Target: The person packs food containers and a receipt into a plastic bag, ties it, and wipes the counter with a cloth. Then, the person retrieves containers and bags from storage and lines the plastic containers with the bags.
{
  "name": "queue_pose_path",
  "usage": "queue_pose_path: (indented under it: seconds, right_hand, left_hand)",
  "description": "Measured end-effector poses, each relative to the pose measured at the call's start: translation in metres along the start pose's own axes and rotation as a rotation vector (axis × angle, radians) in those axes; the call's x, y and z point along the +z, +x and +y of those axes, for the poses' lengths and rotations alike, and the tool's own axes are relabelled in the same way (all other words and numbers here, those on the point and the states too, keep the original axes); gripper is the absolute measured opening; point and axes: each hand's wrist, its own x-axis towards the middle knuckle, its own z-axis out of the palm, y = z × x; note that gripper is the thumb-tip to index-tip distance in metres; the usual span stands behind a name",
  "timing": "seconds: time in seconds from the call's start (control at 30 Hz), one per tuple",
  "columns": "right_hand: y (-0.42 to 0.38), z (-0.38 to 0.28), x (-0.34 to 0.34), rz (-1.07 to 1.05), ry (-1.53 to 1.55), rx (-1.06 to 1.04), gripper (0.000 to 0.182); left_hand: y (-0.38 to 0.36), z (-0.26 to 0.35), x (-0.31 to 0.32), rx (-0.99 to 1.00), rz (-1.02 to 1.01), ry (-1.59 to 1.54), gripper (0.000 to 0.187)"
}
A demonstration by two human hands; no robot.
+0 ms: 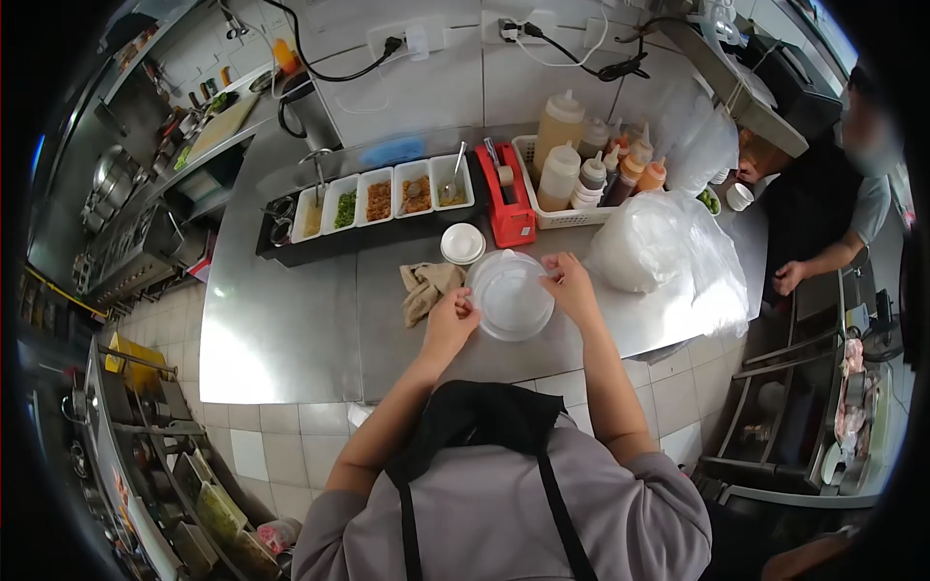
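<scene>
A round clear plastic container (511,300) rests on or just above the steel table in front of me; whether a lid is fitted cannot be made out. My left hand (451,325) pinches its left edge, fingers bent. At the upper right edge, the fingers of my right hand (570,282) are closed on the rim. A crumpled beige cloth (428,290) lies just beyond my left hand. Right behind the container stand small white cups (463,242), nested together. To the right of my right hand sits a bulging clear plastic bag (635,254).
Behind, a black holder carries several white trays of food (379,199). Beside it are a red tape dispenser (511,215) and a cream basket (565,217) of squeeze bottles. Another person (819,208) stands at the right end of the steel table (281,329).
</scene>
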Motion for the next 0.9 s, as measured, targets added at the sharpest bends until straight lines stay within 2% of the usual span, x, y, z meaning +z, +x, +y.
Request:
queue_pose_path:
  seconds: [0.07, 0.17, 0.27, 0.3, 0.37, 0.5, 0.6, 0.7, 0.8, 0.9]
  right_hand:
    - [-0.004, -0.019, -0.008, -0.025, 0.073, 0.045, 0.018]
    - [-0.005, -0.035, -0.018, -0.082, -0.05, -0.287, 0.014]
    - [-0.009, -0.062, -0.021, -0.135, -0.081, -0.464, 0.013]
    - [-0.011, -0.069, -0.02, -0.173, -0.014, -0.403, 0.013]
    - [-0.015, -0.083, -0.019, -0.246, 0.115, -0.285, 0.012]
    - [-0.014, -0.098, -0.017, -0.28, 0.22, -0.32, 0.012]
    - [-0.013, -0.099, -0.015, -0.315, 0.243, -0.303, 0.012]
    - [-0.012, -0.104, -0.013, -0.32, 0.25, -0.277, 0.011]
    - [-0.014, -0.109, -0.013, -0.314, 0.223, -0.247, 0.011]
    - [-0.015, -0.117, -0.014, -0.306, 0.215, -0.209, 0.012]
  left_hand:
    - [-0.005, 0.006, -0.005, 0.082, -0.017, -0.048, 0.035]
    - [-0.008, 0.019, -0.01, 0.172, -0.021, -0.221, 0.027]
    - [-0.005, 0.08, -0.03, -0.118, -0.02, -0.545, 0.021]
    - [-0.003, 0.097, -0.037, -0.157, -0.061, -0.583, 0.023]
    - [0.007, 0.098, -0.05, -0.173, -0.141, -0.463, 0.021]
    - [0.007, 0.109, -0.069, -0.17, -0.339, -0.367, 0.019]
    - [0.003, 0.113, -0.072, -0.186, -0.377, -0.401, 0.017]
    - [0.001, 0.111, -0.072, -0.176, -0.359, -0.42, 0.017]
    - [-0.005, 0.118, -0.071, -0.167, -0.285, -0.268, 0.017]
    - [-0.008, 0.117, -0.067, -0.093, -0.225, -0.242, 0.016]
